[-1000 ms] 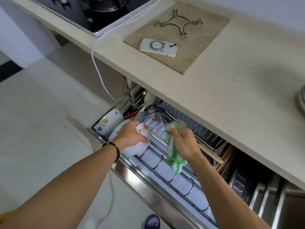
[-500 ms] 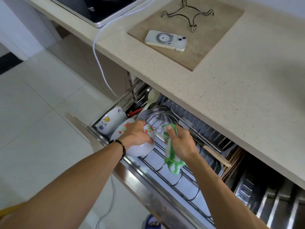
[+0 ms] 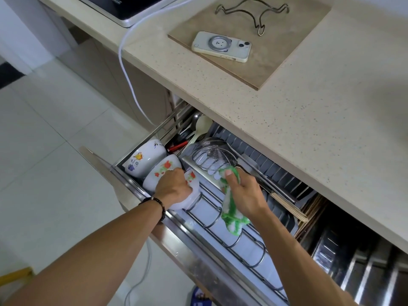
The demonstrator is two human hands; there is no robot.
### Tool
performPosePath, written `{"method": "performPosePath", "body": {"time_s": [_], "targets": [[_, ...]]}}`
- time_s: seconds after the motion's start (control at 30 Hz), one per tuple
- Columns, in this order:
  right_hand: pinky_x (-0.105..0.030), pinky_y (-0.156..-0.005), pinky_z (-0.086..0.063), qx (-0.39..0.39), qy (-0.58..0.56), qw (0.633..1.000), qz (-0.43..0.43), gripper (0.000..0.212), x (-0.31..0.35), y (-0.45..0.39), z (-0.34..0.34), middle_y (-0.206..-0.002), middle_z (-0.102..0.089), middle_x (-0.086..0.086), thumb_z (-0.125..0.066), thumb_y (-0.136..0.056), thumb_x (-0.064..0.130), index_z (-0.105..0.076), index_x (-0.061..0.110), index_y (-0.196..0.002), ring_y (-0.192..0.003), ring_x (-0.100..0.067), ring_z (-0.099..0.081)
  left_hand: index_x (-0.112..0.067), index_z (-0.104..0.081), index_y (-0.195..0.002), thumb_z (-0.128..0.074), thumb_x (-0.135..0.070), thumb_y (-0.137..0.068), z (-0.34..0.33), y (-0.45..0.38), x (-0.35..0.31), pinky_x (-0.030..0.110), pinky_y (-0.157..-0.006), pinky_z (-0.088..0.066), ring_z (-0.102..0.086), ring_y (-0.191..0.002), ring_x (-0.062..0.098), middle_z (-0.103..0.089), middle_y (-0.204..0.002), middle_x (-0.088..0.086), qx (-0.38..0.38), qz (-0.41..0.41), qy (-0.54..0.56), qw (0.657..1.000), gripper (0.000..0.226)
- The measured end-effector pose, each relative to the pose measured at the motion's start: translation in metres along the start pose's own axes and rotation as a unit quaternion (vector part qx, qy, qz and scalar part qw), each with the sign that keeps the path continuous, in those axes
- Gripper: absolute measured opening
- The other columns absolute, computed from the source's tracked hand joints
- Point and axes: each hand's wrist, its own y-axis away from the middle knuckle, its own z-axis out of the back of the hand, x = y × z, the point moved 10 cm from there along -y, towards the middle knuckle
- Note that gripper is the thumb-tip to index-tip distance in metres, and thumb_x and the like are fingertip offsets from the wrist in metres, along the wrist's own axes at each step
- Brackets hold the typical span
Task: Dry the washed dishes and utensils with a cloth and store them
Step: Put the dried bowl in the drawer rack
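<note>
White floral bowl (image 3: 187,196), half hidden under the gripping left hand (image 3: 173,188); right hand (image 3: 245,195) clutches the green cloth (image 3: 230,214).

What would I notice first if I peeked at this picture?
Two arms reaching into an open drawer under the counter. The left hand holds a flowered bowl at the drawer's left end, and the right hand grips a green and white cloth beside it. Up on the counter a phone lies on a board.

Phone (image 3: 221,46) on board (image 3: 276,38) — wire trivet (image 3: 254,12) beside.
</note>
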Motion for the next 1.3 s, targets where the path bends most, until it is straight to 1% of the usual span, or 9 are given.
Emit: {"method": "performPosePath", "body": {"time_s": [0.17,0.23,0.4,0.53,0.63,0.8,1.03,1.13,1.3], "targets": [[-0.056,-0.094,-0.052,-0.040,-0.077,0.996,-0.035,0.054,0.004,0.013,0.024,-0.106,-0.066,-0.032,-0.042,-0.103,0.050,-0.063,0.001,-0.111,-0.096,-0.047,-0.064,-0.013,-0.068,-0.108,-0.065,-0.026,-0.093,0.038,0.032,-0.049,0.029,-0.078,-0.051,-0.063,-0.099,0.022,-0.066,-0.105,0.002,-0.061,-0.113,0.042,0.991,0.020],[-0.061,-0.093,-0.051,-0.062,-0.092,0.993,-0.031,0.056,0.013,0.024,0.039,-0.111,-0.062,-0.036,-0.041,-0.104,0.050,-0.061,-0.001,-0.112,-0.101,-0.050,-0.062,-0.015,-0.072,-0.103,-0.066,-0.020,-0.093,0.045,0.052,-0.079,0.017,-0.075,-0.051,-0.065,-0.093,0.015,-0.070,-0.098,-0.003,-0.011,-0.156,0.138,0.978,0.013],[-0.055,-0.108,-0.044,-0.085,-0.163,0.983,-0.020,0.055,0.042,0.058,0.091,-0.131,-0.062,-0.015,-0.035,-0.104,0.055,-0.054,0.016,-0.137,-0.122,-0.034,-0.059,-0.024,-0.073,-0.093,-0.071,-0.008,-0.081,0.043,0.123,-0.172,0.035,-0.090,-0.055,-0.070,-0.090,0.012,-0.075,-0.087,-0.008,0.195,-0.247,0.204,0.927,0.020],[-0.052,-0.113,-0.040,-0.120,-0.218,0.968,-0.014,0.069,0.058,0.098,0.148,-0.144,-0.054,-0.012,-0.029,-0.100,0.064,-0.044,0.017,-0.149,-0.131,-0.028,-0.053,-0.024,-0.065,-0.098,-0.078,-0.020,-0.085,0.051,0.172,-0.236,0.018,-0.076,-0.052,-0.069,-0.085,0.003,-0.072,-0.088,-0.012,0.188,-0.293,0.174,0.921,0.019],[-0.037,-0.099,-0.052,-0.154,-0.222,0.962,0.029,0.051,0.069,0.144,0.205,-0.121,-0.068,-0.012,-0.035,-0.106,0.047,-0.060,0.008,-0.128,-0.114,-0.024,-0.065,-0.020,-0.068,-0.095,-0.080,-0.017,-0.082,0.060,0.204,-0.282,0.035,-0.076,-0.060,-0.072,-0.084,0.017,-0.073,-0.086,-0.003,0.159,-0.322,0.182,0.915,0.017],[-0.019,-0.063,-0.050,-0.268,-0.181,0.944,0.072,0.024,0.056,0.234,0.305,-0.089,-0.073,-0.003,-0.059,-0.100,0.034,-0.066,0.012,-0.104,-0.078,-0.013,-0.070,-0.017,-0.071,-0.079,-0.084,-0.020,-0.071,0.065,0.265,-0.366,0.032,-0.061,-0.047,-0.062,-0.063,0.016,-0.066,-0.066,0.000,0.098,-0.369,0.180,0.907,0.016],[-0.025,-0.077,-0.055,-0.375,-0.140,0.914,0.063,0.040,0.010,0.347,0.414,-0.114,-0.066,0.002,-0.065,-0.094,0.041,-0.050,0.036,-0.130,-0.094,-0.006,-0.065,-0.021,-0.069,-0.076,-0.083,-0.012,-0.075,0.016,0.366,-0.483,0.039,-0.074,-0.053,-0.063,-0.072,0.016,-0.068,-0.072,-0.002,0.132,-0.457,0.155,0.866,0.016],[-0.037,-0.100,-0.050,-0.388,-0.122,0.913,0.029,0.052,-0.026,0.390,0.462,-0.138,-0.054,-0.002,-0.063,-0.094,0.047,-0.048,0.038,-0.142,-0.120,-0.019,-0.057,-0.023,-0.074,-0.085,-0.075,-0.003,-0.085,-0.026,0.415,-0.536,0.041,-0.086,-0.056,-0.070,-0.082,0.017,-0.076,-0.086,0.003,0.201,-0.496,0.117,0.837,0.020],[-0.020,-0.100,-0.031,-0.345,-0.034,0.938,0.015,0.058,-0.066,0.443,0.518,-0.155,-0.030,0.010,-0.065,-0.093,0.027,-0.045,0.034,-0.148,-0.140,-0.010,-0.035,-0.008,-0.073,-0.103,-0.066,0.001,-0.093,-0.099,0.470,-0.602,0.024,-0.078,-0.049,-0.063,-0.077,0.008,-0.071,-0.087,0.001,0.254,-0.539,0.016,0.803,0.016]]}}
